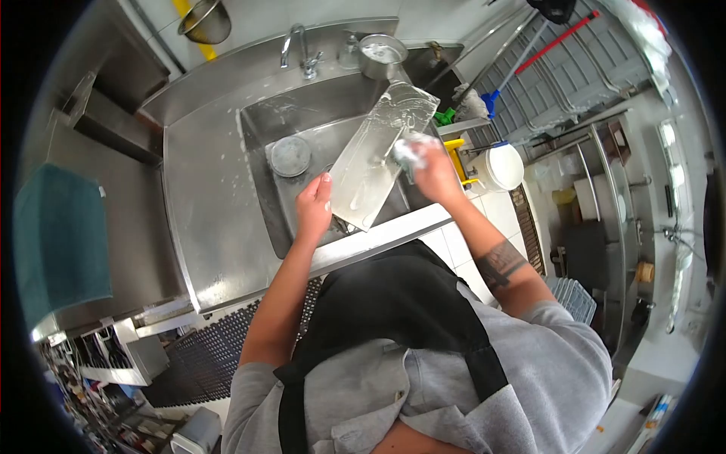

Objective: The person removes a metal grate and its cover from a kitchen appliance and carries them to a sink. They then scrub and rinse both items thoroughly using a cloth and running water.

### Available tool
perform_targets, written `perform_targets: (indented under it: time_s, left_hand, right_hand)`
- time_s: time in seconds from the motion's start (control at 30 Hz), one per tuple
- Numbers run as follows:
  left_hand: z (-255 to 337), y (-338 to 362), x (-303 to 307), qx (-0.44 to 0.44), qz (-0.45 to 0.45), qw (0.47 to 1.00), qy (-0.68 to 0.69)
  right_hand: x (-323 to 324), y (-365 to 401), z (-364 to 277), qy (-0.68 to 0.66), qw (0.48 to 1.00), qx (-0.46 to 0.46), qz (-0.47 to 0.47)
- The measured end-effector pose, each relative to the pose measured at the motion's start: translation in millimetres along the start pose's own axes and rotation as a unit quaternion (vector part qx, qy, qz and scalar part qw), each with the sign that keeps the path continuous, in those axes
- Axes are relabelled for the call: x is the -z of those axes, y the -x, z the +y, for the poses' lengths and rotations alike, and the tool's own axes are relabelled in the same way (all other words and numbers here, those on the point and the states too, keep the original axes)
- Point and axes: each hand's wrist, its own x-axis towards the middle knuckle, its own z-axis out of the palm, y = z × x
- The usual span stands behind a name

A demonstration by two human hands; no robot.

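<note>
White foam covers the foamy white scrubbing wad (407, 147) that the right hand (437, 172) has its fingers (420, 153) curled tightly around, pressing it against the upper right edge of a pale rectangular plastic board (370, 163). The left hand (314, 206) clamps the lower left edge of the same board, fingertips (324, 181) on its wet face and the thumb hidden behind.

The board sits in the middle of the frame, tilted, with its far end raised toward the upper right and its near corner down inside the stainless steel sink basin (265, 125). Suds streak its surface.

Just left of the board, a round grey metal disc (291, 156) lies on the basin floor. Above it at the top of the frame stands a chrome tap (302, 53), with a small steel pot (382, 55) to its right on the ledge. A steel draining counter (204, 212) spreads to the left, and a teal cloth (59, 242) hangs at the far left edge. A white plastic bucket (501, 166) stands right of the hands.
</note>
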Motion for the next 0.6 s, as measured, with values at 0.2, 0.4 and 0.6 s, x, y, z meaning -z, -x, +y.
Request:
perform_targets:
  time_s: [0.2, 0.4, 0.6]
  left_hand:
    - [-7.5, 5.8, -6.8, -0.047, 0.025, 0.999, -0.004]
    - [-8.4, 23.2, -28.3, -0.046, 0.016, 0.999, 0.023]
    - [0.7, -0.5, -19.6, -0.027, 0.055, 0.998, 0.016]
  right_hand:
    - [-0.2, 0.1, -5.4, 0.007, 0.998, 0.061, -0.006]
    - [4.2, -1.2, 10.3, 0.060, 0.996, -0.049, 0.036]
    - [36.0, 8.6, 9.7, -0.139, 0.985, -0.020, -0.105]
